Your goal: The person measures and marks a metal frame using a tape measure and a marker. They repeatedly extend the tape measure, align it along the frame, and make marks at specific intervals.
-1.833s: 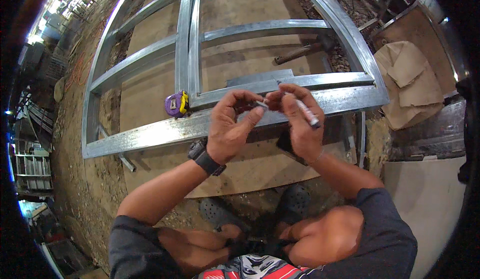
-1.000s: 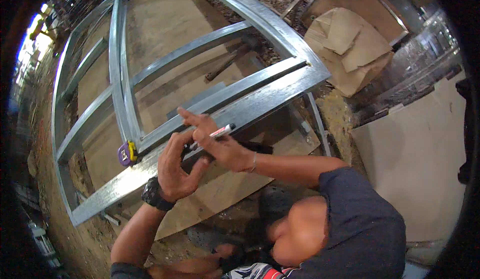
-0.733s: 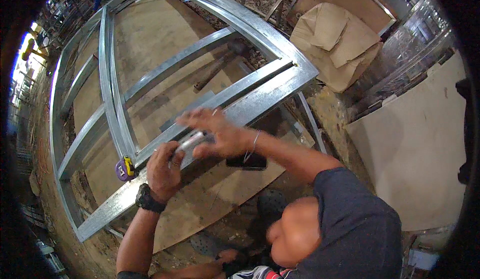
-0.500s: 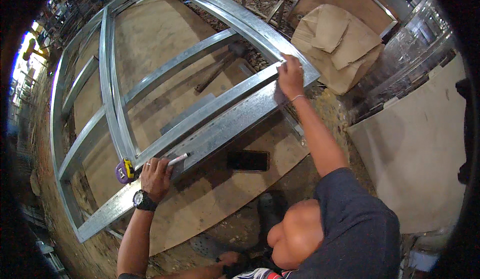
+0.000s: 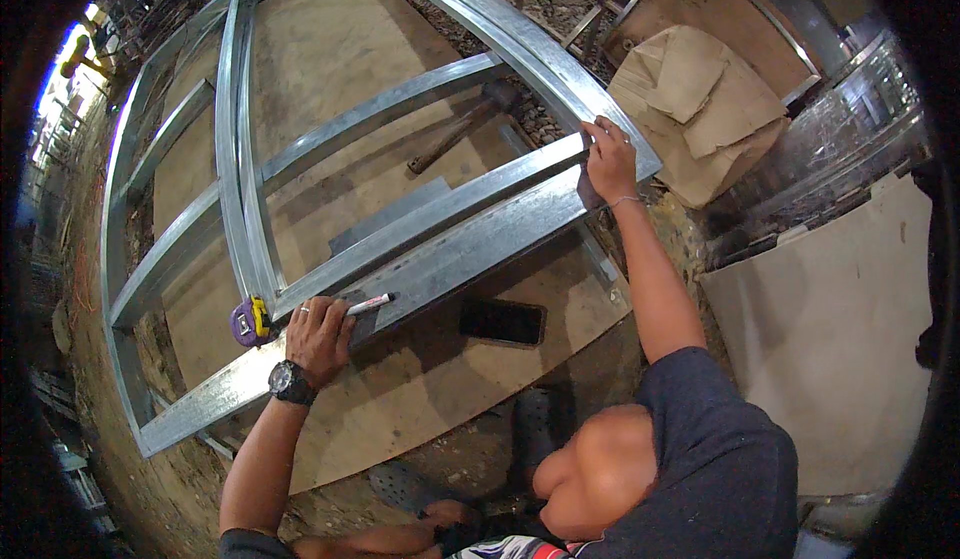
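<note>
A large frame of shiny galvanised metal channels (image 5: pixel 480 244) lies in front of me. My left hand (image 5: pixel 318 339) rests on its near rail at the left, with a white marker (image 5: pixel 370 305) with a dark tip held between the fingers and pointing right. Just left of that hand, a purple and yellow tape measure (image 5: pixel 250 322) sits at the joint of the inner channels. My right hand (image 5: pixel 612 162) is closed round the right end of the inner channel (image 5: pixel 450 197), beside the frame's right corner. Its fingertips are partly hidden behind the metal.
Beneath the frame lies a brown board (image 5: pixel 440 384), with a black phone (image 5: pixel 502 323) on it near me. A hammer (image 5: pixel 465 129) lies inside the frame. Folded cardboard (image 5: pixel 690 109) is beyond the right corner, and a pale sheet (image 5: pixel 830 349) lies at the right.
The whole view has shifted slightly. Both hands keep their places on the frame, and the marker in my left hand sits a little more level.
</note>
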`<act>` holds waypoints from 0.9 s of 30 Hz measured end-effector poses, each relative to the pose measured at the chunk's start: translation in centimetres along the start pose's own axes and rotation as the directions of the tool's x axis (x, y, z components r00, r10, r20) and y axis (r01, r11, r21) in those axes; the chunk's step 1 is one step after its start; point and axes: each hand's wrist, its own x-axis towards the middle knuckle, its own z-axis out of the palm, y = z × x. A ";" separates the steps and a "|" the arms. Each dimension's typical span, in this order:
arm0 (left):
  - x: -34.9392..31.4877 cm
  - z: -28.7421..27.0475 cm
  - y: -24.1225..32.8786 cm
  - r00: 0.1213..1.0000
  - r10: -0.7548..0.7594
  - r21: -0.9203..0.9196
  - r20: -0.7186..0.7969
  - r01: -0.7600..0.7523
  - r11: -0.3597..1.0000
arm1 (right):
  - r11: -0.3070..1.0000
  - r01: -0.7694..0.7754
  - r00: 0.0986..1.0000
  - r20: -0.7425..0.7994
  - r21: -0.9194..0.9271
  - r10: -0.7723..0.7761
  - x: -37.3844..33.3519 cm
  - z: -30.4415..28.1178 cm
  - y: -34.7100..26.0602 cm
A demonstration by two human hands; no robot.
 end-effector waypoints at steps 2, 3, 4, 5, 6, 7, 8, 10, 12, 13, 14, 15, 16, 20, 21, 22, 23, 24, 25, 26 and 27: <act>0.2 0.1 0.1 1.000 0.005 -0.013 -0.002 -0.005 1.000 | 1.000 0.019 1.000 -0.013 -0.006 -0.019 -0.1 0.0 0.6; 0.2 0.0 0.0 1.000 0.005 -0.016 -0.001 -0.005 1.000 | 1.000 0.021 1.000 -0.012 0.001 -0.021 -0.1 0.0 0.4; 0.1 0.0 0.0 1.000 0.006 -0.019 0.000 -0.006 1.000 | 1.000 0.022 1.000 -0.012 0.007 -0.022 -0.1 0.0 0.3; 0.2 0.0 0.0 1.000 0.005 -0.013 -0.005 -0.005 1.000 | 1.000 0.024 1.000 -0.011 0.013 -0.023 -0.1 0.0 0.2; 0.2 0.0 0.1 1.000 0.001 -0.006 -0.007 -0.002 1.000 | 1.000 0.018 1.000 -0.009 0.008 -0.018 -0.1 0.0 0.1; 0.1 -0.1 0.1 1.000 -0.001 0.000 -0.009 0.001 1.000 | 1.000 0.012 1.000 -0.007 0.004 -0.012 0.0 -0.1 -0.1; 0.1 -0.2 0.2 1.000 -0.008 -0.001 -0.003 0.008 1.000 | 1.000 0.007 1.000 -0.005 -0.001 -0.007 0.0 -0.1 -0.2; 0.1 -0.1 0.2 1.000 -0.016 -0.007 0.005 0.016 1.000 | 1.000 0.004 1.000 -0.009 0.013 -0.004 -0.1 -0.3 -0.3; 0.2 -0.1 0.2 1.000 -0.012 -0.004 0.007 0.012 1.000 | 1.000 0.001 1.000 -0.015 0.025 -0.001 -0.1 -0.3 -0.2; 0.2 0.0 0.3 1.000 -0.009 -0.005 0.007 0.009 1.000 | 1.000 0.000 1.000 -0.019 0.031 0.001 -0.1 -0.2 -0.1; 0.2 0.1 0.2 1.000 -0.006 -0.010 -0.002 0.006 1.000 | 0.999 -0.001 1.000 -0.024 0.036 0.002 -0.1 -0.2 0.0; 0.1 0.1 0.1 1.000 -0.005 -0.012 -0.010 0.005 1.000 | 0.999 -0.010 1.000 -0.021 0.032 0.011 -0.1 -0.1 -0.2; 0.0 0.2 0.0 1.000 -0.004 -0.014 -0.018 0.004 1.000 | 0.999 -0.019 1.000 -0.018 0.028 0.019 -0.1 0.0 -0.4; 0.0 0.3 0.0 0.999 0.024 -0.014 -0.038 -0.025 1.000 | 0.999 -0.029 0.999 -0.017 0.012 0.030 -0.1 0.0 0.2; 0.0 0.3 0.0 0.999 0.019 -0.008 -0.034 -0.019 1.000 | 1.000 -0.030 0.999 -0.013 0.006 0.030 -0.2 0.0 0.0; 0.0 0.2 0.0 0.999 0.014 -0.002 -0.029 -0.014 1.000 | 1.000 -0.030 1.000 -0.009 -0.001 0.030 -0.2 0.0 -0.2; 0.0 0.1 0.0 0.999 0.015 -0.001 -0.029 -0.015 1.000 | 1.000 -0.030 1.000 -0.005 -0.008 0.030 -0.2 0.0 -0.4; 0.0 0.1 0.0 0.999 0.018 -0.002 -0.028 -0.018 1.000 | 1.000 -0.027 1.000 -0.007 0.002 0.027 -0.2 -0.1 -0.5; 0.0 0.1 -0.1 0.999 0.021 -0.003 -0.028 -0.021 1.000 | 1.000 -0.025 1.000 -0.008 0.012 0.025 -0.1 -0.2 -0.6; -0.1 0.1 0.0 0.999 0.021 -0.005 -0.030 -0.021 1.000 | 0.999 -0.022 1.000 -0.010 0.023 0.022 -0.1 -0.2 -0.7; 0.0 0.2 0.0 0.999 0.023 -0.011 -0.033 -0.024 1.000 | 1.000 -0.021 1.000 -0.008 0.016 0.021 -0.1 -0.3 -0.5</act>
